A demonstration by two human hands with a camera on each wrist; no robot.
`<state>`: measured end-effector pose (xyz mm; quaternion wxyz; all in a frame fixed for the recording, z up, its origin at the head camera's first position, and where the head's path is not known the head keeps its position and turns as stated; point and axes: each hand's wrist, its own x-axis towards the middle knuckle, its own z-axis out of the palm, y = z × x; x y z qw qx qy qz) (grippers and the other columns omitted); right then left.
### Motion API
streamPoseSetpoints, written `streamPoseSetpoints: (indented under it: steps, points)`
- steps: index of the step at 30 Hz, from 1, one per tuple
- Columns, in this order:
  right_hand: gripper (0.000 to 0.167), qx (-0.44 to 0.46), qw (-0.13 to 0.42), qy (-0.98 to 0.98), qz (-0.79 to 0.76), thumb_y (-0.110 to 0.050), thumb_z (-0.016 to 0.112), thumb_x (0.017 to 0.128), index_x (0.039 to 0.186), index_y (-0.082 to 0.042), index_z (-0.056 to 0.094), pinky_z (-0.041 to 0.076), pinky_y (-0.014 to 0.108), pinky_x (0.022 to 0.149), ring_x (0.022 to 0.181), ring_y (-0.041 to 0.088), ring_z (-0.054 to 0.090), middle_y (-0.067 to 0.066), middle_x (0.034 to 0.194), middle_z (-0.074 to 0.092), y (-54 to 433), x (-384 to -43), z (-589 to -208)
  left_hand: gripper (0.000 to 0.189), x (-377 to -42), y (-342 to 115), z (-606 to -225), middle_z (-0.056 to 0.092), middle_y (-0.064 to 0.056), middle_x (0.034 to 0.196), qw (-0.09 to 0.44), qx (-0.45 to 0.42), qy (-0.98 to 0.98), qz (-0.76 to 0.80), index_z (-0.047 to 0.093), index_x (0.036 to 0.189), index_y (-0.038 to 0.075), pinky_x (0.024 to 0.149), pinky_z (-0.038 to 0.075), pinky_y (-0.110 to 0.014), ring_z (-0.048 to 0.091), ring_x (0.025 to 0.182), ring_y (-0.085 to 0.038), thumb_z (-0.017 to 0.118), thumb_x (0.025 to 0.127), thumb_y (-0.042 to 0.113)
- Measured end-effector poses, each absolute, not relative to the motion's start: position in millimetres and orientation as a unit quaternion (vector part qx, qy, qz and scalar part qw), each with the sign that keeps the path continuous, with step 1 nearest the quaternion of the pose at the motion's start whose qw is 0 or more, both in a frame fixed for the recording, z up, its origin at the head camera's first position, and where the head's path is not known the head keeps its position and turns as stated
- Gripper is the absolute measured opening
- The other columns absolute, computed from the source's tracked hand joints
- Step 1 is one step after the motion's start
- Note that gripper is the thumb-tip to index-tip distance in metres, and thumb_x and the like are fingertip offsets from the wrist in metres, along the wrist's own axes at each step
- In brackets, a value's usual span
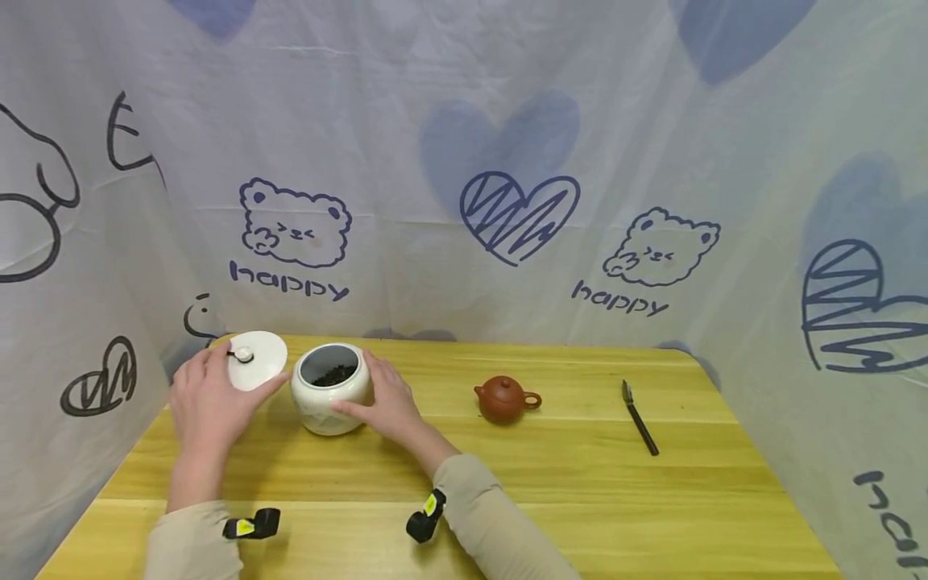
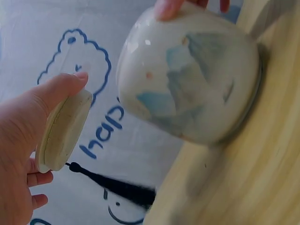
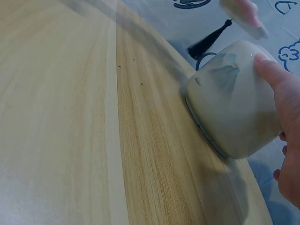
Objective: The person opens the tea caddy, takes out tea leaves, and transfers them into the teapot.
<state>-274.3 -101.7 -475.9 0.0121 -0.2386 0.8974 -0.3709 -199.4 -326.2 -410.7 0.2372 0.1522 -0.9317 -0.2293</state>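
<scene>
A round white ceramic jar [image 1: 329,409] with a blue-grey mountain painting [image 2: 187,89] stands uncovered on the left part of the table, dark tea leaves [image 1: 335,375] inside it. My right hand [image 1: 391,400] grips the jar's right side, thumb at the front and fingers behind. To its left, my left hand [image 1: 210,399] holds the jar's white lid [image 1: 263,362] by the edge, raised and apart from the jar. From the lid hangs a black tassel [image 2: 115,186], plain in both wrist views.
On the wooden table [image 1: 565,499], a small reddish-brown clay teapot [image 1: 502,400] stands right of the jar. Farther right lies a thin dark-handled tool [image 1: 641,420] with a metal tip. Printed cloth [image 1: 406,242] hangs behind the table and along both sides.
</scene>
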Motion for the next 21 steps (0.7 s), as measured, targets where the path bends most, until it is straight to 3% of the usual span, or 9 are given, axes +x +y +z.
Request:
streamPoseSetpoints:
  steps: [10, 21]
  points:
    - [0.099, -0.24, 0.007, 0.9, -0.364, -0.064, 0.064, 0.083, 0.158, -0.023, 0.015, 0.027, 0.056, 0.12, 0.15, 0.026, 0.024, 0.003, 0.162, 0.027, -103.5, -274.2, -476.8, 0.097, -203.3, -297.9, -405.3, 0.047, -0.03, 0.136, 0.251, 0.114, -0.934, -0.229, 0.046, 0.14, 0.0, 0.104, 0.03, -0.064, 0.037, 0.127, -0.048, 0.079, 0.07, 0.058]
    - [0.096, -0.24, 0.01, 0.903, -0.356, -0.061, 0.064, 0.085, 0.157, -0.022, 0.017, 0.029, 0.055, 0.119, 0.15, 0.027, 0.026, 0.004, 0.161, 0.029, -102.6, -275.6, -475.3, 0.099, -217.0, -272.8, -417.9, 0.045, -0.028, 0.14, 0.225, 0.071, -0.944, -0.229, 0.043, 0.143, 0.002, 0.107, 0.029, -0.064, 0.036, 0.13, -0.047, 0.078, 0.07, 0.059]
